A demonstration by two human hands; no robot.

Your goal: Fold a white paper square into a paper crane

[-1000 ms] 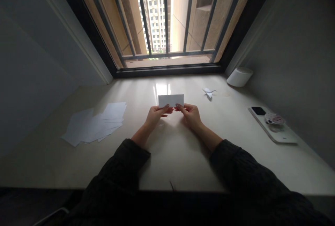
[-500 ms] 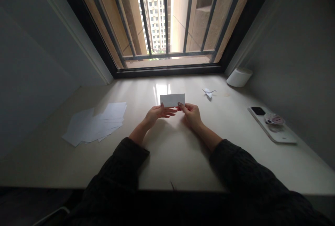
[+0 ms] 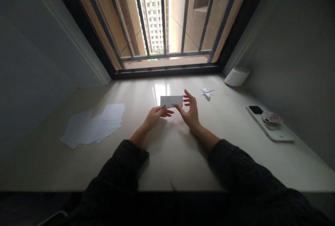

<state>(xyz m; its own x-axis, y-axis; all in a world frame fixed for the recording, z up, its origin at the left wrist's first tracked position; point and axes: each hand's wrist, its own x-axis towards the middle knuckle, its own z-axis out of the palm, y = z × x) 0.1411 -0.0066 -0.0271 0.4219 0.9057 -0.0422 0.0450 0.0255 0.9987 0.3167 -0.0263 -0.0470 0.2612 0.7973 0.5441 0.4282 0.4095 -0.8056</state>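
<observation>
A small white folded paper strip (image 3: 171, 101) is held just above the pale desk (image 3: 167, 149), in front of the window. My left hand (image 3: 156, 115) pinches its lower left corner between thumb and fingers. My right hand (image 3: 190, 109) is beside the strip's right end with its fingers spread apart; the thumb tip reaches toward the strip's lower edge, and I cannot tell if it touches. Both arms wear dark sleeves.
A loose pile of white sheets (image 3: 91, 124) lies at the left. A small folded paper figure (image 3: 206, 92) sits at the back right, near a white cylinder (image 3: 237, 76). A phone on a white pad (image 3: 269, 126) lies by the right wall.
My right hand has let go of the strip's lower edge and spread its fingers beside the right end. The left hand keeps its pinch. The view shifted slightly.
</observation>
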